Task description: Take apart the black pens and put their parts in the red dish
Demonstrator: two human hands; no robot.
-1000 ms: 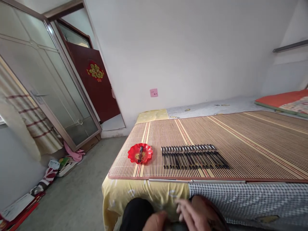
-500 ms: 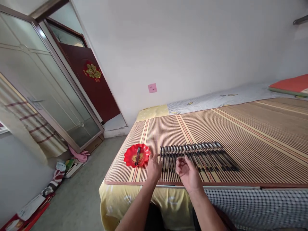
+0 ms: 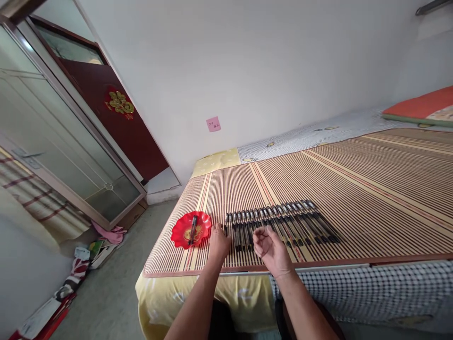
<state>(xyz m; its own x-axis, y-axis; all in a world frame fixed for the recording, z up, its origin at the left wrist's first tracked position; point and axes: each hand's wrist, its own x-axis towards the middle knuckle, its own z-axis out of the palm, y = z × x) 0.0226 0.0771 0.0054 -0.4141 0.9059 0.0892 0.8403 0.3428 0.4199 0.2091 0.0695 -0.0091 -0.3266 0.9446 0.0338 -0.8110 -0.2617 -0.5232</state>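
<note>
A row of black-and-clear pens (image 3: 283, 222) lies side by side on the striped bamboo mat. My left hand (image 3: 219, 243) is at the row's left end, its fingers closed around the leftmost pen (image 3: 225, 230); the hand hides that pen's lower part. Just left of this hand sits a red scalloped plate (image 3: 178, 234) with a gold design, and at least one dark pen (image 3: 193, 229) lies in it. My right hand (image 3: 269, 250) hovers over the near ends of the middle pens, palm turned inward. Its fingers are loosely curled, thumb apart, with nothing in them.
The bamboo mat (image 3: 354, 189) covers a bed with a yellow-and-checked sheet (image 3: 244, 290) hanging over its front edge. A red-orange folded bedding item (image 3: 417, 104) lies at the far right. A pink note (image 3: 213, 124) is on the wall. A glass door (image 3: 78, 141) stands at the left.
My left hand has closed its fingers at the leftmost pen. My right hand stays loosely curled over the row. The whole view has shifted slightly, moving things leftward.
</note>
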